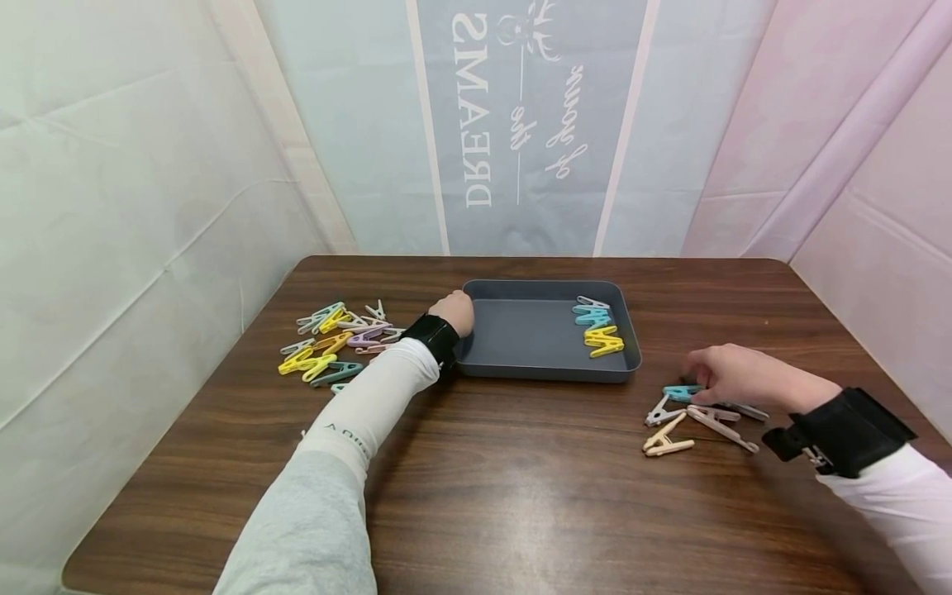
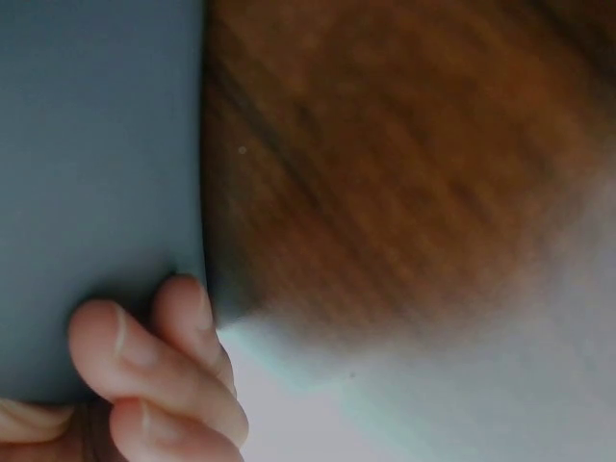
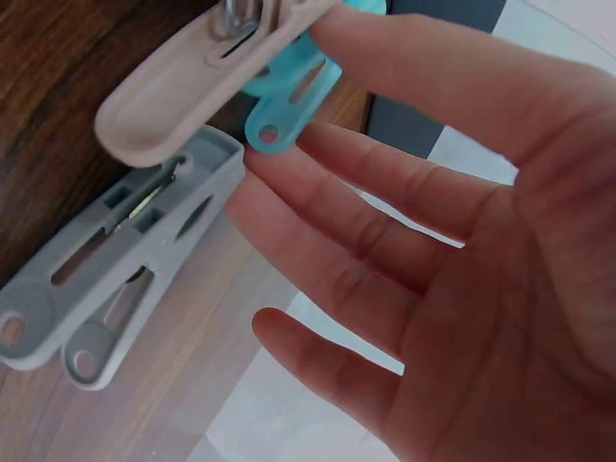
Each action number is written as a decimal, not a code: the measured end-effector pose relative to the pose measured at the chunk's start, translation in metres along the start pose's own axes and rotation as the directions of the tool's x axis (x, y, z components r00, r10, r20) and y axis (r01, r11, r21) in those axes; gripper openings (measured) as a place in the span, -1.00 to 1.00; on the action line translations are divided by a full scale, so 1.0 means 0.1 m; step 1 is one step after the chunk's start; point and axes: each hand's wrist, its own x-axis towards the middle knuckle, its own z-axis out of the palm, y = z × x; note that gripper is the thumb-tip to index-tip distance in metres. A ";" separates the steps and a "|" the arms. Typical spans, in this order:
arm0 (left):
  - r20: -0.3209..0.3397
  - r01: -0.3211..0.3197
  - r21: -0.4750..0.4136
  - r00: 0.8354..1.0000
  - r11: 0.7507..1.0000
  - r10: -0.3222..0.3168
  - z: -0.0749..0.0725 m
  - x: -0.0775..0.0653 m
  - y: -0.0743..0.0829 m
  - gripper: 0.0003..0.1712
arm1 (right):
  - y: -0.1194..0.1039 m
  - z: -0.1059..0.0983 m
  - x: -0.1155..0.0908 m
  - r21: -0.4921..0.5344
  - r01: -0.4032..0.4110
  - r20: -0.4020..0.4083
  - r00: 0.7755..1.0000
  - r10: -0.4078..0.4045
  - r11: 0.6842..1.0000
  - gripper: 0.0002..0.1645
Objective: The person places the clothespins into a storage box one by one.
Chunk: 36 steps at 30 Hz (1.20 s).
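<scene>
At the left wall of a grey tray [image 1: 550, 376], my left hand [image 1: 455, 312] grips the edge. Its curled fingers [image 2: 144, 351] press against the tray in the left wrist view. My right hand [image 1: 736, 376] reaches over a small group of clothespins at the right, its fingers spread and nearly straight. Thumb and index finger come up on either side of a turquoise clothespin [image 3: 279, 111]. Overlapping that one is a beige clothespin [image 3: 159, 111], and a grey clothespin [image 3: 125, 260] lies by the middle fingertips. A cream clothespin [image 1: 665, 442] rests nearer the front.
Inside the tray, along its right side, lie blue clothespins [image 1: 591, 316], a pale one and yellow clothespins [image 1: 604, 340]. A loose pile of mixed clothespins [image 1: 320, 347] spreads over the left of the wooden table [image 1: 506, 496]. Hanging cloth [image 1: 357, 124] borders the table's back and sides.
</scene>
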 end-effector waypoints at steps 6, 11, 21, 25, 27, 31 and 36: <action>-0.004 0.005 0.001 1.000 1.000 -0.005 0.00 0.02 0.00 -0.54 | 0.01 0.03 0.03 -0.024 0.025 -0.026 0.999 -0.026 0.999 -0.65; -0.007 0.015 -0.005 1.000 1.000 -0.015 -0.01 0.03 0.00 -0.54 | 0.02 0.04 0.05 -0.058 0.063 -0.043 0.997 -0.066 0.996 -0.77; -0.001 0.004 0.002 1.000 1.000 -0.004 0.01 -0.01 0.00 -0.55 | 0.00 0.05 0.06 -0.060 0.056 -0.025 0.998 -0.058 0.997 -0.78; -0.002 0.004 0.001 1.000 1.000 -0.004 0.00 -0.02 0.01 -0.55 | -0.01 -0.01 0.04 -0.057 0.048 -0.040 0.998 -0.050 0.997 -0.80; -0.002 0.005 0.001 1.000 1.000 -0.005 0.00 -0.01 0.01 -0.55 | -0.01 -0.07 0.04 -0.059 0.043 -0.073 0.996 -0.047 0.997 -0.80; -0.008 0.012 0.002 1.000 1.000 -0.012 0.02 0.03 0.00 -0.55 | -0.08 -0.21 0.05 -0.073 0.028 -0.154 0.987 -0.039 0.997 -0.82; -0.014 0.020 -0.008 1.000 1.000 -0.020 0.06 0.08 -0.03 -0.55 | -0.27 -0.38 0.11 -0.083 0.025 -0.196 0.980 -0.041 0.996 -0.85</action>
